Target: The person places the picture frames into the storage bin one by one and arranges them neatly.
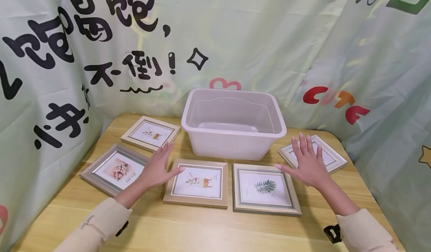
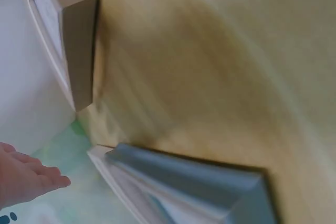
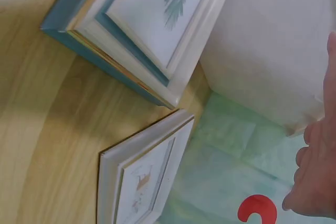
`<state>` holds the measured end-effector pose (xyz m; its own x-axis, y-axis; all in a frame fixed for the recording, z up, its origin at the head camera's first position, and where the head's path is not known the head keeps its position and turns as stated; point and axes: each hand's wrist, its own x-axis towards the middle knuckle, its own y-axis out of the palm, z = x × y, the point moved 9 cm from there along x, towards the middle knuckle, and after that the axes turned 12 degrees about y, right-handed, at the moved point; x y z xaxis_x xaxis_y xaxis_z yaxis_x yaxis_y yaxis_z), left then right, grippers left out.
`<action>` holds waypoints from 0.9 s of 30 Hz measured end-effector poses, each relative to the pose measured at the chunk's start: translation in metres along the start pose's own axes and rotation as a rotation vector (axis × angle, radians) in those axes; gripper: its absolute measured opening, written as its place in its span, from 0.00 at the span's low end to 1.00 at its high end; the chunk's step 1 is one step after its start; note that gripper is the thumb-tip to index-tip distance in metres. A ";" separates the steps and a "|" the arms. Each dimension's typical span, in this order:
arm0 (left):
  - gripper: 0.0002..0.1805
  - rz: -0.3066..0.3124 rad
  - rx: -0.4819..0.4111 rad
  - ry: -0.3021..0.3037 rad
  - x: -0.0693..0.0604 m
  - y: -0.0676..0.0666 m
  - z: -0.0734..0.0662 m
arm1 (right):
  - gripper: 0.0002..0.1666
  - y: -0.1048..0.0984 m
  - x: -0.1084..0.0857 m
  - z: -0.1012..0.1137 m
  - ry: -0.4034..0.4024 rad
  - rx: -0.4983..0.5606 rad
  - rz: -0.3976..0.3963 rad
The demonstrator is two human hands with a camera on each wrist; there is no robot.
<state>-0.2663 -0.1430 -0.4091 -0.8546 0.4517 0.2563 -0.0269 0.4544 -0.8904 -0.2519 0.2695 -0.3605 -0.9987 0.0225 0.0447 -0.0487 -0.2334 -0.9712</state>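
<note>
While left hand [image 1: 156,170], right hand [image 1: 309,166] spread wide, empty, we judge frames [image 1: 196,183] light, stiff, fronts [image 1: 266,188] perhaps fragile; best hold by edges [image 1: 195,203].

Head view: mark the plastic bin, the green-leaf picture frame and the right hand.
Plastic bin [image 1: 230,146]: head view, on its outer front wall.
Green-leaf picture frame [image 1: 265,187]: head view, at the middle of its picture area.
Right hand [image 1: 309,166]: head view, on the back of the hand.

A pale green printed cloth [image 1: 256,50] hangs behind and beside the wooden table [image 1: 188,227].
</note>
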 end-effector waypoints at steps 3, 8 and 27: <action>0.50 -0.017 -0.037 -0.013 -0.005 0.002 0.004 | 0.63 -0.005 0.002 0.001 -0.005 0.014 -0.007; 0.49 -0.014 -0.169 -0.077 -0.016 0.010 0.011 | 0.65 -0.015 0.007 0.006 -0.028 0.055 -0.031; 0.34 -0.240 -0.563 -0.296 -0.051 0.028 0.015 | 0.48 -0.061 0.033 0.035 -0.088 0.156 -0.163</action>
<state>-0.2316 -0.1651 -0.4528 -0.9667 0.0960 0.2374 -0.0277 0.8824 -0.4697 -0.2819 0.2501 -0.2916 -0.9743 -0.0109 0.2249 -0.2039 -0.3813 -0.9017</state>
